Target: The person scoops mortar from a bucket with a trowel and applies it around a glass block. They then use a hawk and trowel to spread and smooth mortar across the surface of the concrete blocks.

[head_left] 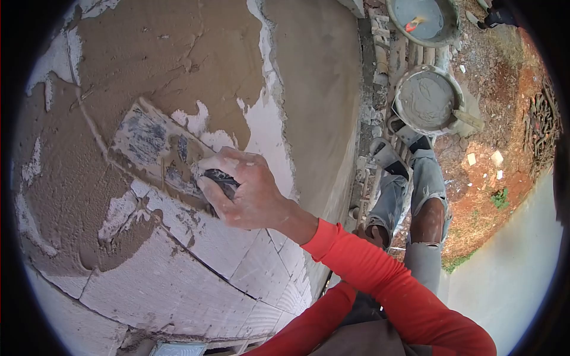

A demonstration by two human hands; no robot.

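Note:
My right hand (246, 187) is closed round the handle of a plastering trowel (142, 139), whose broad, mortar-smeared blade lies against the wall. Wet brown mortar (172, 53) covers the upper part of the wall around the blade. Below it, pale blocks (178, 279) with dark joints show bare. My left hand (373, 236) shows only in part near my knee, beyond the red right sleeve; its fingers are mostly hidden, so what it holds cannot be made out.
A bucket of mortar (403, 113) stands by my sandalled feet, with a wooden handle (469, 120) across its rim. Beyond it is a basin of grey water (394, 15) holding an orange-and-yellow object. Planks and rubble line the wall's foot. Another person's foot (499, 18) appears at top right.

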